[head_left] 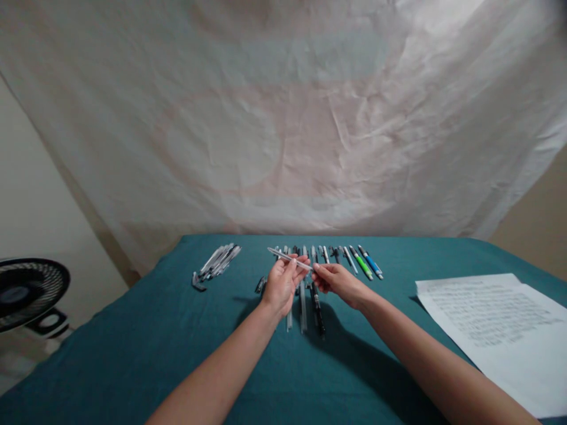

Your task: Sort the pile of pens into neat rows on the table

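Note:
Between both hands a slim clear pen point(277, 253) is held up at a slant, its pointed end toward the upper left. My left hand point(283, 283) grips the barrel between thumb and fingers. At the pen's lower right end, my right hand point(336, 276) pinches with thumb and forefinger. Under the hands lie more pens, among them a clear pen point(303, 310) and a black pen point(318, 313), partly covered by the hands. Behind them runs a row of pens that ends at the right in a green pen point(365, 266) and a blue pen point(372, 264).
A heap of clear pens point(219, 260) lies at the left on the green cloth point(146, 348). Handwritten paper sheets point(496, 313) rest at the right. A black fan point(31, 292) stands at the far left, and a pale sheet point(301, 130) hangs behind the table.

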Motion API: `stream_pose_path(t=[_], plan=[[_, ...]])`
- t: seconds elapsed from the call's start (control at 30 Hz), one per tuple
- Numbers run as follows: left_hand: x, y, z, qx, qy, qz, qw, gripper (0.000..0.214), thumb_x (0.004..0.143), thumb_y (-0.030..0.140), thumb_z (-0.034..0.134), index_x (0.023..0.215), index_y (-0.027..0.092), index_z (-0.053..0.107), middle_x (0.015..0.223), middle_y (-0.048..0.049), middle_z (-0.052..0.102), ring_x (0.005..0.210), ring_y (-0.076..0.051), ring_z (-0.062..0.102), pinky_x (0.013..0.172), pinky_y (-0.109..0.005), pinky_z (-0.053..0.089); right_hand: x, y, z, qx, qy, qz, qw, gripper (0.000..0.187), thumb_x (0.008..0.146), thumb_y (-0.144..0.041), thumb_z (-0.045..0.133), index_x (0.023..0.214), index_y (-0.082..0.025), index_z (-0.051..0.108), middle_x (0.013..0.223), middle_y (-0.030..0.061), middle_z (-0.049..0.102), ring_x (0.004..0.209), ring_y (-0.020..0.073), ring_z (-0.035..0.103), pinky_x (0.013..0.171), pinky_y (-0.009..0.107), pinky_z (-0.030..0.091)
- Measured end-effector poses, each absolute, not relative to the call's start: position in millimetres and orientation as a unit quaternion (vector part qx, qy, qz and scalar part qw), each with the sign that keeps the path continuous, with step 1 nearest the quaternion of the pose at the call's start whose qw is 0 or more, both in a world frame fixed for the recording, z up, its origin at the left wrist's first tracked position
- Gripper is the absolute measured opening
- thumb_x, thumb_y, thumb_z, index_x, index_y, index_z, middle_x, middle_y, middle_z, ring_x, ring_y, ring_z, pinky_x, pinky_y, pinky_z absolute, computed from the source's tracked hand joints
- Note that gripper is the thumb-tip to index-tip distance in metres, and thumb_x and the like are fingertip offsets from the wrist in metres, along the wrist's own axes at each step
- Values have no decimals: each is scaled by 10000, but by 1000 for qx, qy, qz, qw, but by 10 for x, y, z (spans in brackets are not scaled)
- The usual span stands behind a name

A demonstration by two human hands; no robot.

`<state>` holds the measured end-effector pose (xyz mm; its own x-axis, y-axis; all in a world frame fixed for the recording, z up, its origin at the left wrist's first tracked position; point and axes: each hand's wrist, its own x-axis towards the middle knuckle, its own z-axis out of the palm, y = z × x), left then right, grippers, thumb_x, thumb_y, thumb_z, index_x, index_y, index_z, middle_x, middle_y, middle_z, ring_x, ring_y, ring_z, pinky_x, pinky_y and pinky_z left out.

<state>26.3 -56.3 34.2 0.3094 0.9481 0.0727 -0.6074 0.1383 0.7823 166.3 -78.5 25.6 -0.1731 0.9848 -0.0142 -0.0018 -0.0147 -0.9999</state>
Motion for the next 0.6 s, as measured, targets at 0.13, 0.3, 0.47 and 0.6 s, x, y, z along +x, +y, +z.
stream_pose_path(t=[0.13,0.3,0.47,0.6], plan=[[275,-570,322,369,238,557,705,183,731,199,559,882,146,472,933,-81,610,885,-158,585,862,-352,413,1640,-784,255,-473,-559,490,473,432,725,-556,424,651,-138,502,518,-25,460,448,72,402,447,202,314],[277,-579,328,368,237,568,697,176,718,221,577,832,136,472,899,-78,616,863,-151,593,842,-334,433,1624,-780,254,-502,-600,408,472,427,767,-534,363,645,-149,502,525,-11,469,466,91,412,454,214,326],[267,-551,309,354,251,570,698,170,711,227,586,781,124,471,859,-76,623,816,-138,604,810,-300,453,1636,-798,267,-534,-649,289,457,390,784,-487,374,664,-150,527,555,11,509,508,106,435,474,213,330],[264,-539,297,342,246,576,701,163,712,226,585,779,121,480,850,-72,624,825,-136,600,823,-300,449,1648,-805,294,-528,-654,270,469,362,751,-486,440,780,-146,559,623,18,540,546,113,456,489,212,344]])
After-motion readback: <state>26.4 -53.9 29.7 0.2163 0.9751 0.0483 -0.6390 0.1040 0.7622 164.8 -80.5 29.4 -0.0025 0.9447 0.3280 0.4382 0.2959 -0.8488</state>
